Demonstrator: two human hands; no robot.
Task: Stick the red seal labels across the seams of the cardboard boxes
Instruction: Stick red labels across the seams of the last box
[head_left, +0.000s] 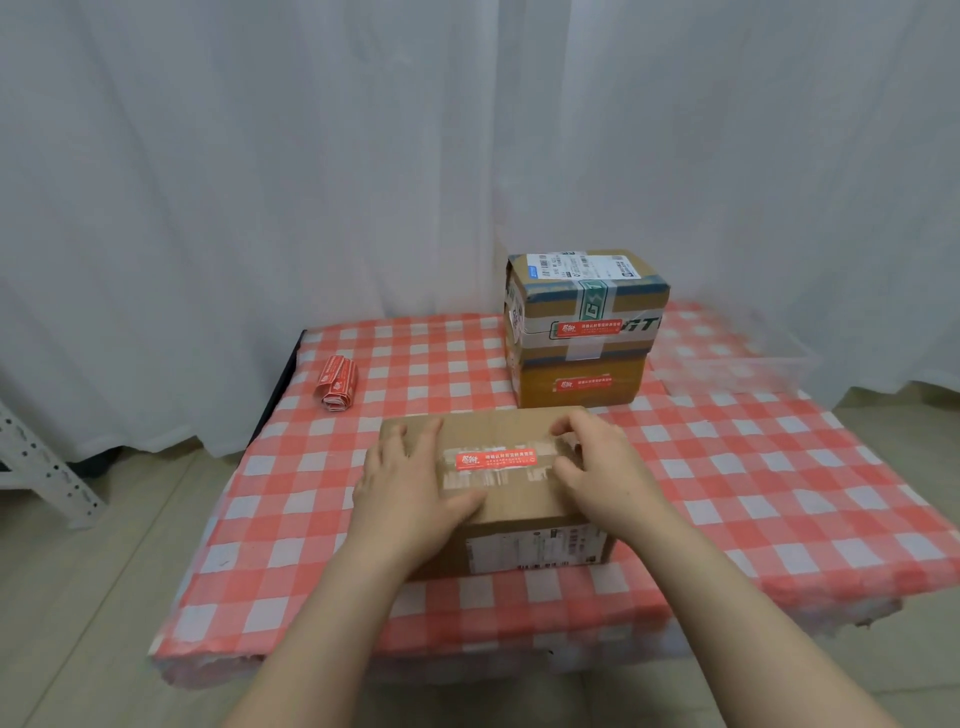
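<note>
Fingers (415, 439) of left hand (410, 483) flat beside red label (496, 460); right fingers (571, 427) bent on it.

The single head view looks forward and down, close over the checked table (779, 493), facing a white curtain (260, 182).

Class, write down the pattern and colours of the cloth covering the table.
Red and white checks on the tablecloth, clearest in the head view.
</note>
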